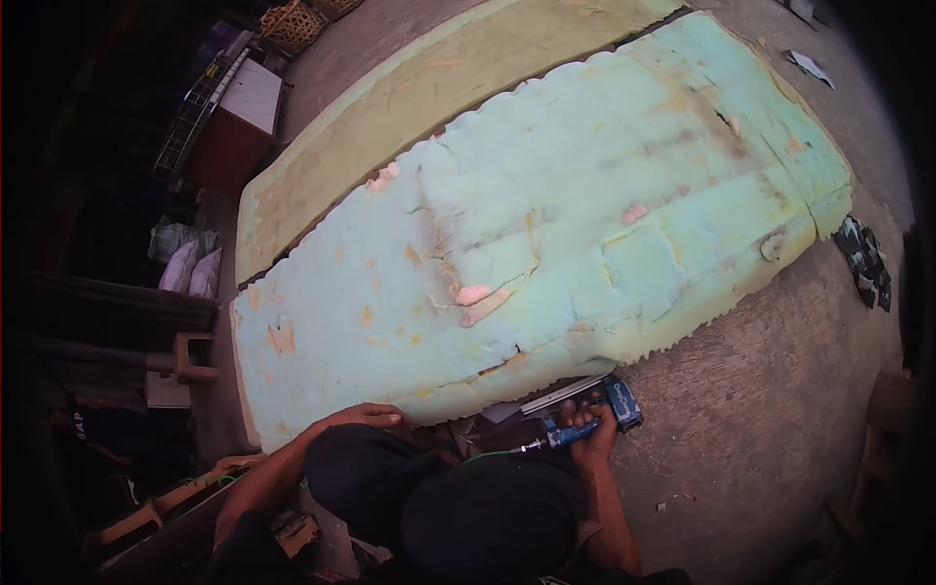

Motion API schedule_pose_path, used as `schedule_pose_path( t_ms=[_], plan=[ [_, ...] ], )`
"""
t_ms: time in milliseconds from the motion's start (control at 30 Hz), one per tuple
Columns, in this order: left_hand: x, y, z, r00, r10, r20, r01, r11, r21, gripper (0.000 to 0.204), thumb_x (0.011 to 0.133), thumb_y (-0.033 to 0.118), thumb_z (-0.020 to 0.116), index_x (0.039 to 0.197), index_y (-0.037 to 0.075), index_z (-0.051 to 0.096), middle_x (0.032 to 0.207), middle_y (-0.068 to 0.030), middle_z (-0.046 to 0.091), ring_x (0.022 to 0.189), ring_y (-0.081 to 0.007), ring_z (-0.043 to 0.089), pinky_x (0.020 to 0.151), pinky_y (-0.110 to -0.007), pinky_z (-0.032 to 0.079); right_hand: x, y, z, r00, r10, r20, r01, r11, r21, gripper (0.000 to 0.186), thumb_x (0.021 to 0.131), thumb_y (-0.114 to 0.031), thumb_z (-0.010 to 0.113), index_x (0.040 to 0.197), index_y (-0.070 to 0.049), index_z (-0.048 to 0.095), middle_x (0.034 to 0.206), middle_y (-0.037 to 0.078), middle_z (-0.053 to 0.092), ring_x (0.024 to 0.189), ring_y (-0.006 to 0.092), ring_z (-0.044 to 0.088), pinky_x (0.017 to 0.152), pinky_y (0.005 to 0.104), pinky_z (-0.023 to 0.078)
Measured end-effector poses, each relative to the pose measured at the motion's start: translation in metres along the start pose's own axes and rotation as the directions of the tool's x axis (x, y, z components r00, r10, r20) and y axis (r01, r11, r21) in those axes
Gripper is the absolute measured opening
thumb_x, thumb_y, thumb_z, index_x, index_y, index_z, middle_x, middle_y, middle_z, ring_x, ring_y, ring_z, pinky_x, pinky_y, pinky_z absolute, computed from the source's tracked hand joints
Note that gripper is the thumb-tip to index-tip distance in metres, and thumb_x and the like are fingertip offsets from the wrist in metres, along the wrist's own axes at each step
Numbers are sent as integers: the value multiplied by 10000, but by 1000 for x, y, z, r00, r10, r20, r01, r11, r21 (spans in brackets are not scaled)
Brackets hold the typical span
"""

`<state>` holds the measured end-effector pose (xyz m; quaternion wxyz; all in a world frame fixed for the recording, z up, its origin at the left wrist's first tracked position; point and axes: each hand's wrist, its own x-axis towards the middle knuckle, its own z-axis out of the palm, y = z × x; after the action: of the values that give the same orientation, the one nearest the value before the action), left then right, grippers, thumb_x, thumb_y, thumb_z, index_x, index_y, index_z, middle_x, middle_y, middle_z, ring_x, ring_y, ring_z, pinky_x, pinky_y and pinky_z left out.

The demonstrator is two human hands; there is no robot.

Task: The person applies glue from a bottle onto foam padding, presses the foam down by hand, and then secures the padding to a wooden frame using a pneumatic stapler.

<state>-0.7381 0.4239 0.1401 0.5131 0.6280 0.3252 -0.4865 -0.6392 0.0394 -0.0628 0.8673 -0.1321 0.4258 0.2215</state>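
"Blue tool (624, 403): who has it?"

"The right hand (593, 430), fingers curled round the handle. The left hand (368, 416) rests on the pale green foam (575, 175), fingers nearly together."

"How far along?"

"Partway, I'd judge: foam spread out before the person, near edge ragged. A tan slab (366, 175) lies beyond. How much remains, I can't tell."

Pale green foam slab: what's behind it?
Along the far edge of the pale green slab lies a long tan foam slab; anything beneath the green one is covered.
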Motion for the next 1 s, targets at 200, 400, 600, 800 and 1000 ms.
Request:
schedule_pose_path(
  t_ms=[200,400,600,800,1000],
  plan=[
    [71,-125,85,953,144,-268,-302,549,-779,542,1018,356,601,1445,35,512,1391,-103,596,1292,-242,554,1129,-422,419,16,3,-14,999,-6,-37,1,990,-142,149,845,-122,570,736,-126,468,671,28,459,579,191,478,600,372,486],
    [96,-143,107,753,105,-650,-655,217,-723,554,1012,364,606,1447,37,501,1396,-106,586,1288,-250,555,1122,-432,427,18,1,-28,999,10,-37,-16,987,-157,150,869,-162,608,914,-26,567,750,90,553,704,224,584,770,420,599],
    [111,-151,108,633,13,-774,-772,80,-631,567,1006,372,611,1449,40,490,1402,-108,576,1284,-257,556,1115,-442,435,27,16,-23,998,56,-42,-65,960,-274,200,890,-199,617,982,-27,574,813,97,582,767,229,601,771,425,593],
    [120,-145,102,565,-14,-825,-823,58,-565,580,1000,380,616,1452,42,480,1407,-110,566,1281,-265,557,1108,-452,443,34,27,-23,991,121,-64,-136,916,-376,255,911,-236,626,1051,-29,581,875,103,612,830,234,618,772,430,587],
    [129,-135,102,512,-14,-859,-857,59,-512,593,995,388,621,1454,44,469,1413,-113,557,1277,-273,558,1101,-461,450,33,-1,-11,987,141,-84,-163,798,-581,311,932,-273,635,1120,-30,588,938,110,641,894,240,635,773,435,582]
  ],
)
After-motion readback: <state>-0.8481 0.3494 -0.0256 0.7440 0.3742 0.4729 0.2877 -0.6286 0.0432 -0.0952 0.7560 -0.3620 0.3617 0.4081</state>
